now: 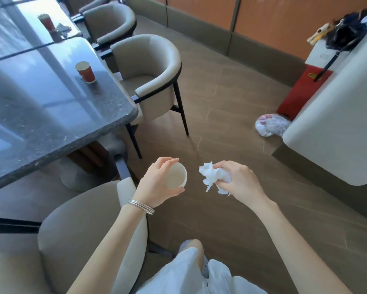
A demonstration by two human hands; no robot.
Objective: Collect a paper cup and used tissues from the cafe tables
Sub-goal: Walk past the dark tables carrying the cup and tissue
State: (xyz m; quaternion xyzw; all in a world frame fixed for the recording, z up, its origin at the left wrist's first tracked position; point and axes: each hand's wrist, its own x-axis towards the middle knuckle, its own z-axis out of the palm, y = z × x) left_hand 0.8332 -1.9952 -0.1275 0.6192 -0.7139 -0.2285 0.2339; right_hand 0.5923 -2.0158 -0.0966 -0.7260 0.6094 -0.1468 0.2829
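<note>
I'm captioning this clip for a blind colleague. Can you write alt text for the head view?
A person's left hand holds a white paper cup and the right hand grips crumpled tissues above a cafe floor. A red cup stands on the dark table at left.

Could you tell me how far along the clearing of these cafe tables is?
Done: one white cup and a wad of tissues are off the tables. In hand: the left hand holds the cup, the right hand grips the tissues, both over the floor. Left: a red cup stands on the near table and a second red cup on the far table; whether those belong to the job I cannot tell.
</note>
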